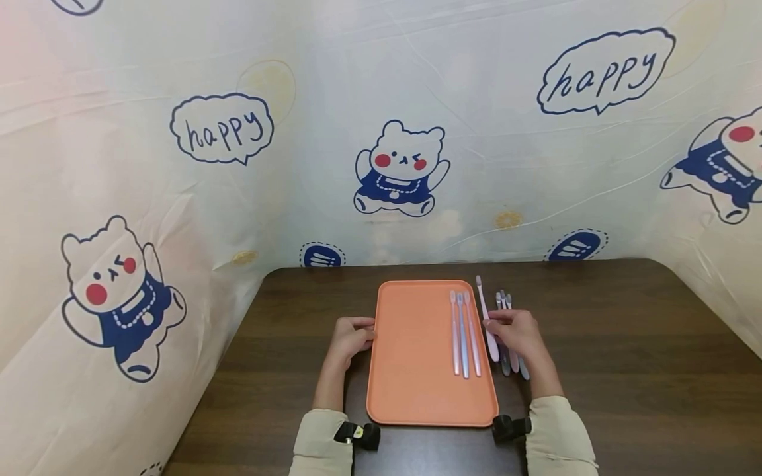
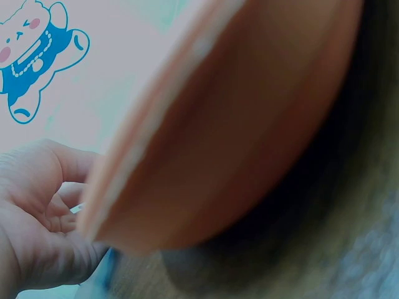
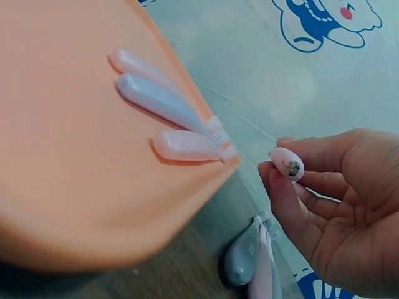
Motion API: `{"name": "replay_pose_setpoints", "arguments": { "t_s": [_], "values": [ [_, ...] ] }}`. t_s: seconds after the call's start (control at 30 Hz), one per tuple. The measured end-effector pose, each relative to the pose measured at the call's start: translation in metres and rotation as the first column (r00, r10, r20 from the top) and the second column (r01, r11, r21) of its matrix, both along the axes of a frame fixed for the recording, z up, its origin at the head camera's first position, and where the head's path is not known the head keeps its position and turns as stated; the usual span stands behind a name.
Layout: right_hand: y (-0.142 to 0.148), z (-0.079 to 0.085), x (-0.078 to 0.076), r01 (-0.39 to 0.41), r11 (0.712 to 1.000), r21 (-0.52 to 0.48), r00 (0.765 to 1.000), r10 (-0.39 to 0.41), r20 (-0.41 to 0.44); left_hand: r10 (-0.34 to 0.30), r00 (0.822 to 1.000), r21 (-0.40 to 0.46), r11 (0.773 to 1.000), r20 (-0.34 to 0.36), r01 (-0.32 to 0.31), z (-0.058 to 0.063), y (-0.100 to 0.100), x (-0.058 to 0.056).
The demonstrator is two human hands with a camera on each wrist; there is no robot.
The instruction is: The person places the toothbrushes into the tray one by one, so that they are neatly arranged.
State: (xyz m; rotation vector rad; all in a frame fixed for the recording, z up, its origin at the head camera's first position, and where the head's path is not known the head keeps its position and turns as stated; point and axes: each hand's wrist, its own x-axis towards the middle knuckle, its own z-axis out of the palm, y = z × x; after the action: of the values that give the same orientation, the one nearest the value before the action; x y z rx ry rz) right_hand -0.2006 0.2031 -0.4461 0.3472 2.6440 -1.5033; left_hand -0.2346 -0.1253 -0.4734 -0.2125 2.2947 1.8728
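Observation:
An orange tray point(image 1: 417, 390) lies on the table with three toothbrushes side by side near its right edge: a pink one point(image 1: 455, 337), a blue one point(image 1: 462, 337) and another pink one point(image 1: 473, 337). My left hand point(image 1: 350, 342) holds the tray's left rim; in the left wrist view its fingertips are hidden behind the rim. My right hand point(image 1: 519, 337) pinches a pale pink-lilac toothbrush point(image 1: 491, 344) between thumb and fingers, just right of the tray, head pointing away. Partly under that hand, more toothbrushes lie together, a dark grey one point(image 3: 242, 252) and a pink one point(image 3: 260, 268) among them.
The dark wooden table point(image 1: 643, 370) extends on both sides of the tray. Behind it hangs a pale curtain point(image 1: 321, 132) printed with bears and the word happy. A black wrist camera point(image 1: 508, 428) sits close to the tray's front right corner.

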Motion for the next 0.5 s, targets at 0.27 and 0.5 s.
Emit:
{"name": "replay_pose_setpoints", "arguments": {
  "t_s": [0.27,0.5],
  "values": [
    [-0.0051,-0.0006,-0.0016,-0.016,1.0,0.002,1.0,0.016,-0.016,0.015,1.0,0.004,1.0,-0.015,-0.015,-0.0037,-0.0001,-0.0017],
    [-0.0103,-0.0003,-0.0026,-0.027,1.0,-0.006,0.999,0.027,-0.019,0.014,1.0,-0.002,1.0,-0.006,-0.014,-0.0021,0.0,-0.001]
  ]
}}
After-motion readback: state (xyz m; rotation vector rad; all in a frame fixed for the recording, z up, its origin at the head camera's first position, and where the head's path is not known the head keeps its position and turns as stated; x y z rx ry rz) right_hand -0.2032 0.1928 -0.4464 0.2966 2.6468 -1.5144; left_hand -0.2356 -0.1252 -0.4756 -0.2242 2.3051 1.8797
